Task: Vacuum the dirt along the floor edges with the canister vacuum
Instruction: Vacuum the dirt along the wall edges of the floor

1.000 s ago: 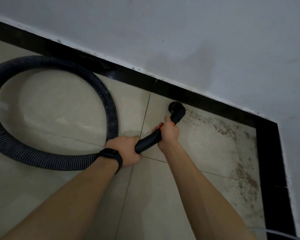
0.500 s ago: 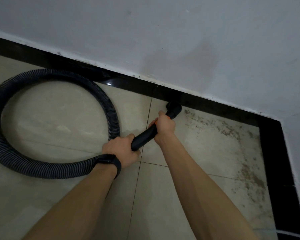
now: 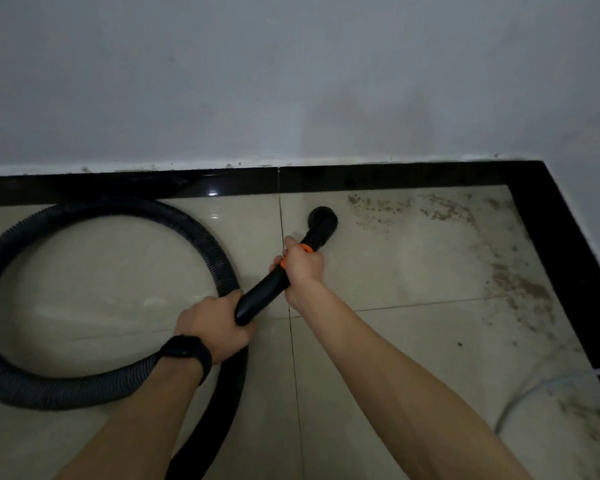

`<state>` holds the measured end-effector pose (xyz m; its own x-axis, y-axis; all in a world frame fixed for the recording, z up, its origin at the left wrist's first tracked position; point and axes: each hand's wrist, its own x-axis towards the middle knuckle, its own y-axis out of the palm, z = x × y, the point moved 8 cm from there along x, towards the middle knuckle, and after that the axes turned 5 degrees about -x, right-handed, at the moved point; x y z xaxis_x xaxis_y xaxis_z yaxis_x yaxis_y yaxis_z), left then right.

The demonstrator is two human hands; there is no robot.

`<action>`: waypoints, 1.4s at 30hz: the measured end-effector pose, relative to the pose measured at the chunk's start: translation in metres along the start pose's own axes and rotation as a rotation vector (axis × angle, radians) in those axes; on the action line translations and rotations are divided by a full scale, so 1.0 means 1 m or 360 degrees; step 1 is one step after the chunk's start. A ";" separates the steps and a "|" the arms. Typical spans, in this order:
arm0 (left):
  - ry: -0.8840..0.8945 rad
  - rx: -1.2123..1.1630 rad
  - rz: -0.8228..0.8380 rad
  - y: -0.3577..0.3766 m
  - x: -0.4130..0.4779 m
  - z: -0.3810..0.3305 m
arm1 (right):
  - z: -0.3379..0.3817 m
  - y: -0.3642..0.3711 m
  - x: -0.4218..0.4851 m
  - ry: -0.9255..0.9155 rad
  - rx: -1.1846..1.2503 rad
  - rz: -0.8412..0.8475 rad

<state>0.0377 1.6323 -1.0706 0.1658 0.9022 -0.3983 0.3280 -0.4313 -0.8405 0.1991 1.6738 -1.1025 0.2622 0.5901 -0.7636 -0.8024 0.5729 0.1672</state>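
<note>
A black vacuum wand point(image 3: 262, 296) with an orange ring ends in a round nozzle point(image 3: 322, 220) resting on the beige tile a little short of the black skirting point(image 3: 395, 176). My right hand point(image 3: 303, 268) grips the wand just behind the orange ring. My left hand point(image 3: 215, 323), with a black wristband, holds the wand's rear end where the ribbed grey hose point(image 3: 201, 237) joins. Brown dirt point(image 3: 440, 209) is scattered along the skirting to the right of the nozzle and down the right edge point(image 3: 520, 292).
The hose loops in a wide circle over the floor on the left point(image 3: 0, 368) and passes under my left arm. A white wall point(image 3: 291, 81) rises behind the skirting, which turns a corner at the upper right point(image 3: 541, 181). A thin white cable point(image 3: 520, 400) lies at the lower right.
The view has swung so the wall now runs level. The nozzle has pulled back from the skirting onto open tile. Both hands keep their grip.
</note>
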 end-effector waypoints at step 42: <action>0.0273 0.0138 0.0111 0.043 -0.004 -0.088 | 0.020 -0.105 0.014 -0.0097 0.0306 -0.0064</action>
<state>0.1326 1.6093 -1.0726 0.3439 0.8521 -0.3946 0.2297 -0.4838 -0.8445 0.2981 1.6329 -1.1182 0.3284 0.5947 -0.7338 -0.6752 0.6911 0.2579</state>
